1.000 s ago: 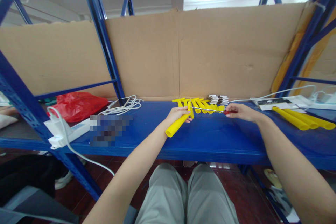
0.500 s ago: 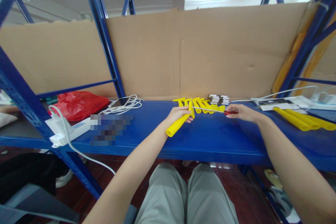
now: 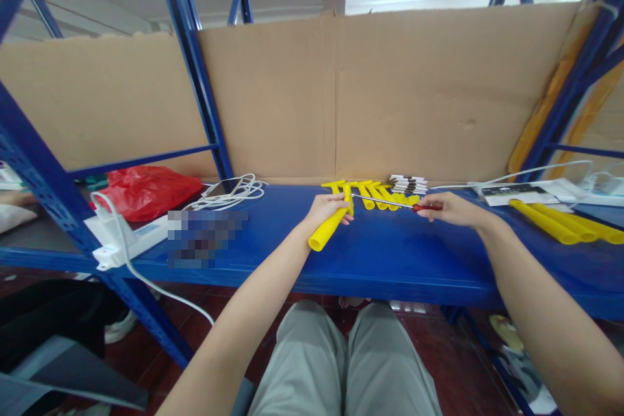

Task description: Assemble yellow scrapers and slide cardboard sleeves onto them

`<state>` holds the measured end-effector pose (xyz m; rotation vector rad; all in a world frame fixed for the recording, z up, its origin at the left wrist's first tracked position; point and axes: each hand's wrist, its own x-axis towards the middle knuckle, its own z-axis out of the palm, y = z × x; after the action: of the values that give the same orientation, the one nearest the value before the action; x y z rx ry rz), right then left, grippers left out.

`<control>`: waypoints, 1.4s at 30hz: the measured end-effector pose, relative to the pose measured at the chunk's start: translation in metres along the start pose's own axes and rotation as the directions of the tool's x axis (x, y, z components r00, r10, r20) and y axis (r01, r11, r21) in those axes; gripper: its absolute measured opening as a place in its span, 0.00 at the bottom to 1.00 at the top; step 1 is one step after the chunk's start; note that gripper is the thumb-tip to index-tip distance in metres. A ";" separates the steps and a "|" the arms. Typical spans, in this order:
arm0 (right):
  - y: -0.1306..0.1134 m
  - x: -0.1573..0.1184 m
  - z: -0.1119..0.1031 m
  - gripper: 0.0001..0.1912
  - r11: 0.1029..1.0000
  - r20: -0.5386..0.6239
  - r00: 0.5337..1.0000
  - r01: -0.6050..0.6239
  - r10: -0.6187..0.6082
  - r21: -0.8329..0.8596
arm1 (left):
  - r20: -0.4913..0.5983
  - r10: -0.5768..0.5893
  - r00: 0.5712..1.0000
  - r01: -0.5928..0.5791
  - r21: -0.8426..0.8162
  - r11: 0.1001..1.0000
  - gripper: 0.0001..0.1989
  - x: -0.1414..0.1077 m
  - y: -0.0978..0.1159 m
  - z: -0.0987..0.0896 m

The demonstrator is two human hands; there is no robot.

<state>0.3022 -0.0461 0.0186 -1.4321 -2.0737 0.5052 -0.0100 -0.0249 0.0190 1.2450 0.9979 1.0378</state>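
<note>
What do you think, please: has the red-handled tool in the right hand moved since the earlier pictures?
Yes, slightly leftward: the red-handled tool in the right hand has shifted toward the cardboard's vertical crease.

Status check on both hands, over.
Left hand gripping yellow tube. Right hand holding red-handled screwdriver, tip at tube's far end. More yellow parts lying just beyond.

- left hand [image 3: 325,208] curled in a grip, pretty much centered
- right hand [image 3: 452,210] also gripping, pointed left
- left forearm [image 3: 244,325] and right forearm [image 3: 541,299] both bare, reaching forward and angling in
</note>
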 end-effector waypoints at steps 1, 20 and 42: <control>-0.002 -0.001 0.000 0.33 1.000 -0.007 1.000 0.006 -0.006 -0.024 | -0.002 0.003 1.000 -0.003 -0.001 1.000 0.20 0.000 0.000 -0.001; -0.015 -0.007 0.015 0.13 0.780 -0.270 0.918 0.063 -0.290 -0.623 | -0.070 0.013 0.997 -0.007 0.086 0.996 0.24 0.002 0.001 -0.004; -0.015 -0.002 0.025 0.14 0.672 -0.220 0.915 0.071 -0.338 -0.737 | -0.093 0.040 0.995 -0.030 0.110 0.994 0.26 0.005 0.000 -0.009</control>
<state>0.2754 -0.0534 0.0078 -1.4922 -2.1836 -0.7141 -0.0175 -0.0180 0.0185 1.3152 1.1217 1.0905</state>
